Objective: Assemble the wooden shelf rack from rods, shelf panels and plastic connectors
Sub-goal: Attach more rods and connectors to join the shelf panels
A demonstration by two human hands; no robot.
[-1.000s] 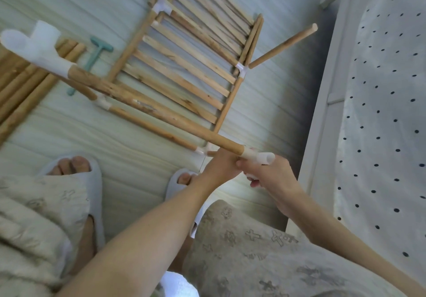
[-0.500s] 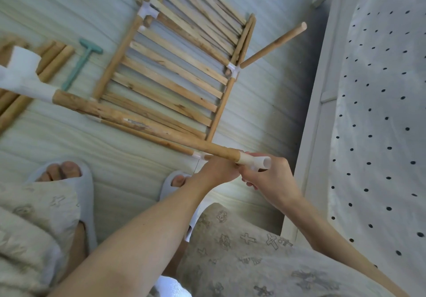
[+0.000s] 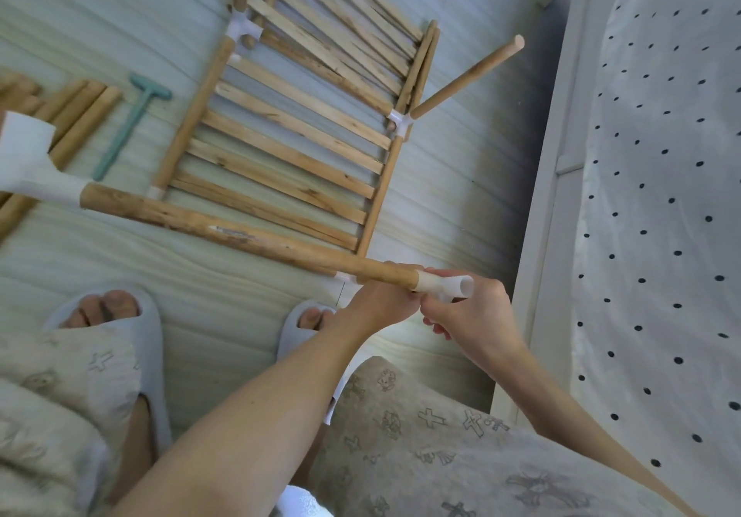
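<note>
one slatted shelf frame [image 3: 288, 135] flat on the floor; long rod [image 3: 224, 228] held above it, near end gripped in left hand [image 3: 381, 300]; right hand [image 3: 473, 312] fingers curled round white connector [image 3: 443, 286] capping that end.

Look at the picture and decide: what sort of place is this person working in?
Probably a bedroom at home. A bed with a polka-dot sheet and a white frame stands at the right, the floor is pale wood-look boards, and the person wears house slippers.

Wooden rod [image 3: 240, 232], white connectors [image 3: 443, 286] capping both ends, held aslant.
</note>
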